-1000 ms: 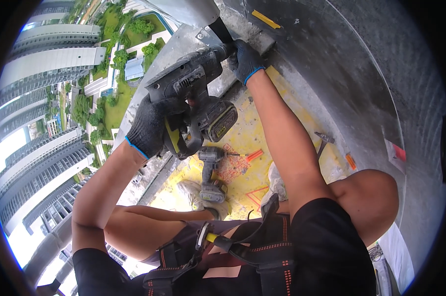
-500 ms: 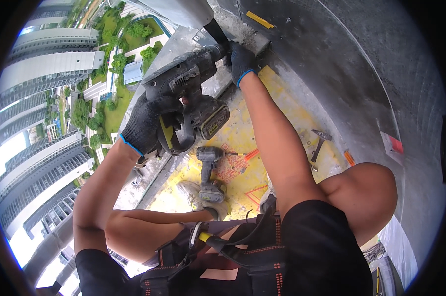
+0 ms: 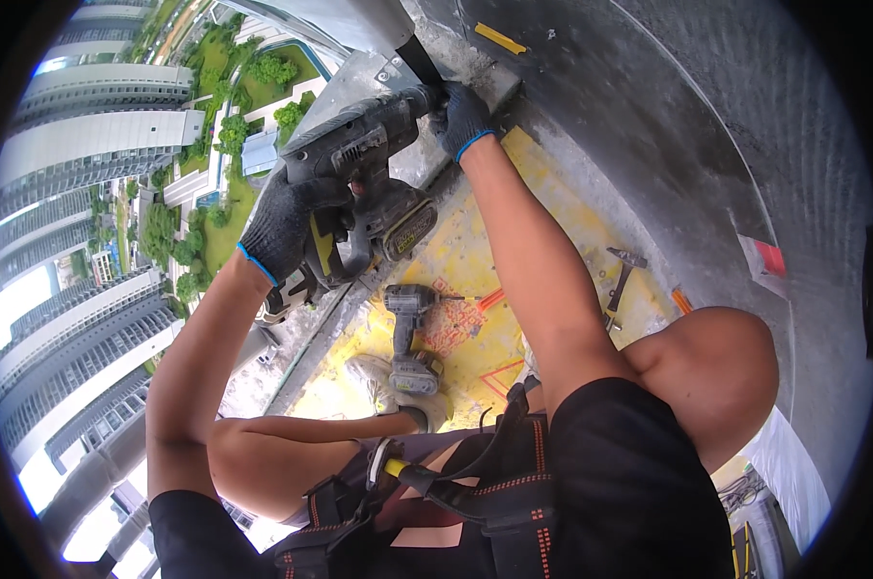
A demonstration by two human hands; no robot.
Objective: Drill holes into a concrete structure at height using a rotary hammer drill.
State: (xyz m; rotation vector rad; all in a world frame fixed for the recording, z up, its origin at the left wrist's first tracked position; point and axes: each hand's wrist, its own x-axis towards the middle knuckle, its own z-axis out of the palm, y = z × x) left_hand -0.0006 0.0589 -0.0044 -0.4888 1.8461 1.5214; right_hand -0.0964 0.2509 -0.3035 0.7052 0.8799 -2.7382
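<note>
Nearest me, at six o'clock, a harness strap point(image 3: 456, 490) hangs loose across the lap, and I'd judge it could snag if the body twists. Just ahead, near the middle, a cordless driver point(image 3: 407, 326) lies on the yellow floor point(image 3: 470, 236) close to a shoe, and at three o'clock a hammer point(image 3: 623, 282) rests near the wall point(image 3: 678, 154); a shifted foot might kick either one. Toward ten o'clock my left hand point(image 3: 290, 220) grasps the rear grip of the drill point(image 3: 359, 145), which points to twelve. My right hand point(image 3: 462, 118) sits at the tool's nose; its fingers are hidden, so I can't tell whether they clasp the nose or the dark strip point(image 3: 420, 62) beside it. If the drill jerked, I think that right hand would be most exposed. The ledge point(image 3: 335, 85) at eleven borders the drop, so a slipped left grip could send the tool over. The wall curves from one to four, limiting elbow swing; the freest room is back over the floor, around two. Far off, at nine to ten, tower blocks point(image 3: 108, 135) stand beyond lawns point(image 3: 226, 230) well below.
</note>
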